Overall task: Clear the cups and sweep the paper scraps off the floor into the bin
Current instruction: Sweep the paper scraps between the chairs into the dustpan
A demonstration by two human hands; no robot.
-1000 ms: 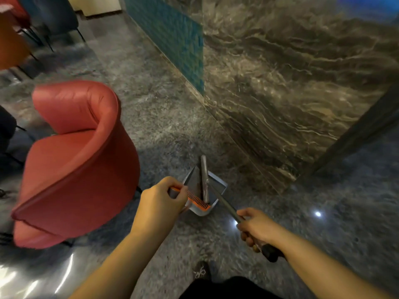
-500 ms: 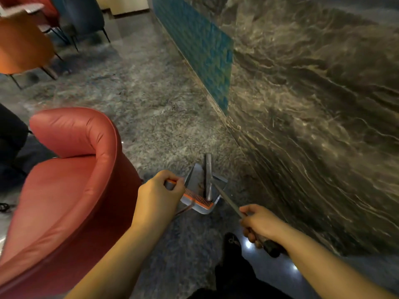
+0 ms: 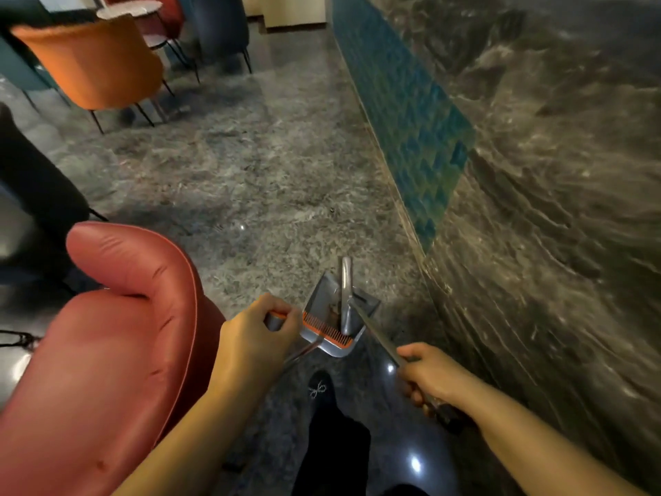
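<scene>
My left hand (image 3: 255, 340) grips the handle of a grey dustpan (image 3: 323, 302) with an orange comb edge, held above the floor in front of me. My right hand (image 3: 431, 375) grips the dark handle of a broom (image 3: 375, 334), whose grey head rests in the dustpan. Something small and brownish lies inside the pan, too blurred to name. No cups, paper scraps or bin are in view.
A red armchair (image 3: 107, 352) stands close on my left. A marble wall (image 3: 554, 227) with a teal tiled strip (image 3: 411, 119) runs along the right. An orange chair (image 3: 96, 62) and a small round table (image 3: 130, 10) stand at the far left. My foot (image 3: 318, 392) is below the dustpan.
The view has swung left and lifted, so more of the floor and far chairs shows. Both hands keep their hold on the dustpan and broom and stay in much the same pose.
</scene>
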